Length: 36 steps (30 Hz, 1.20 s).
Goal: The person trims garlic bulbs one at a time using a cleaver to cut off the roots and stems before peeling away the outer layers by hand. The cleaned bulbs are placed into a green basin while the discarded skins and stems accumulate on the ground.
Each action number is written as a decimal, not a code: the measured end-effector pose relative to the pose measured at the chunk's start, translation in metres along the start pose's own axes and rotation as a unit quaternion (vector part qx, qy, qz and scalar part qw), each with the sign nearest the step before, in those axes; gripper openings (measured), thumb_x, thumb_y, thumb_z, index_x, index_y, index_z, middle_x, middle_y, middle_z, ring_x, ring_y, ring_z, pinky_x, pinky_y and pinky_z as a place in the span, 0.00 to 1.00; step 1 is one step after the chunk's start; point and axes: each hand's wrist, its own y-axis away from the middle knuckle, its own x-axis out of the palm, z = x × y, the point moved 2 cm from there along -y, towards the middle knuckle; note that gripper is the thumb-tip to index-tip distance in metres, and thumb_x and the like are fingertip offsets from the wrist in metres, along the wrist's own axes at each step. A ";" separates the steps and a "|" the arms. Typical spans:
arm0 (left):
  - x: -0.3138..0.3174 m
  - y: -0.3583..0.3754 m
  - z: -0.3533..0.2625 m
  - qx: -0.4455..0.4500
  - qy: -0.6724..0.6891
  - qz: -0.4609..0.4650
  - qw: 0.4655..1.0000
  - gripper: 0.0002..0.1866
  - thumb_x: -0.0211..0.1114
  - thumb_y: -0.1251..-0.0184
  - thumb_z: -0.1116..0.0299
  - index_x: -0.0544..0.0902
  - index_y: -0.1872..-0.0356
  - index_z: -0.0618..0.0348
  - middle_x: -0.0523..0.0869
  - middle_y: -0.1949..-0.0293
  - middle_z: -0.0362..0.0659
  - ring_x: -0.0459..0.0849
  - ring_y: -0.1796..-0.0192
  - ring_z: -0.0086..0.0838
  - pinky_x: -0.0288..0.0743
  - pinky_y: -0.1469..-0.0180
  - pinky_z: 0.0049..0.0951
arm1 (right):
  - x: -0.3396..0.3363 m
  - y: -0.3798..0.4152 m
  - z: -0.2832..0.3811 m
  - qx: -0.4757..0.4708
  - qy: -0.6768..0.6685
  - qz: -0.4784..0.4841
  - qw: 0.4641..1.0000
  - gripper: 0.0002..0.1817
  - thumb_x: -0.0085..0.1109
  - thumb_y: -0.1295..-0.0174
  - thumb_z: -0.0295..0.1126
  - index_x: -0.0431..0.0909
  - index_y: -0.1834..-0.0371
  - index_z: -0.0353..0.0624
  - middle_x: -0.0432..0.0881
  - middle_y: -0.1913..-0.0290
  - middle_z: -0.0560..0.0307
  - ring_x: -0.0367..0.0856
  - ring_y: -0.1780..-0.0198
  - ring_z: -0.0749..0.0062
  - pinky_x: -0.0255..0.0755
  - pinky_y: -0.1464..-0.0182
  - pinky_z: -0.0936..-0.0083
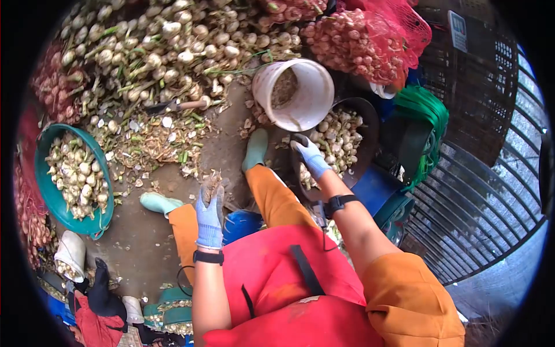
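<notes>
My left hand [210, 217], in a pale blue glove, is raised over the floor between my knees. Its fingers close around a clump of dry brown husks [213, 180] that sticks out past the fingertips. My right hand [311, 154], gloved with dark fingertips, reaches over the near side of a dark basin [370, 130] of garlic bulbs [338, 139]. Its fingertips are just below the rim of a white bucket [316, 95], and how they are bent is hidden. Brown scraps lie inside the bucket, which leans with its mouth toward me.
A large garlic heap [167, 52] covers the far floor, with a wooden-handled tool [188, 106] at its edge. Left stands a green basin [104, 196] of bulbs. Red net sacks [352, 43] and green twine [430, 115] are at the right. Another person [101, 315] sits lower left.
</notes>
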 end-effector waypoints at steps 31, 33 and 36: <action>-0.229 -0.076 0.340 -0.204 -0.514 0.223 0.803 0.22 0.56 0.39 0.54 0.83 0.46 0.48 0.85 0.50 0.57 0.84 0.45 0.47 0.75 0.40 0.46 | 0.370 -0.169 0.053 -0.450 0.685 0.054 0.571 0.33 0.70 0.47 0.45 0.73 0.41 0.41 0.78 0.47 0.43 0.78 0.47 0.45 0.73 0.45 0.56; -0.219 -0.078 0.348 -0.165 -0.509 0.239 0.810 0.22 0.59 0.41 0.53 0.83 0.48 0.50 0.86 0.51 0.55 0.84 0.47 0.48 0.75 0.41 0.46 | 0.382 -0.183 0.039 -0.440 0.721 0.011 0.535 0.33 0.72 0.50 0.49 0.74 0.45 0.41 0.78 0.53 0.45 0.79 0.50 0.50 0.73 0.48 0.58; -0.185 -0.112 0.286 -0.122 -0.526 0.328 0.775 0.23 0.61 0.42 0.54 0.82 0.47 0.51 0.86 0.51 0.53 0.85 0.48 0.48 0.76 0.43 0.44 | 0.382 -0.194 0.045 -0.429 0.712 0.023 0.556 0.29 0.73 0.51 0.44 0.75 0.48 0.44 0.79 0.55 0.50 0.80 0.51 0.53 0.75 0.51 0.58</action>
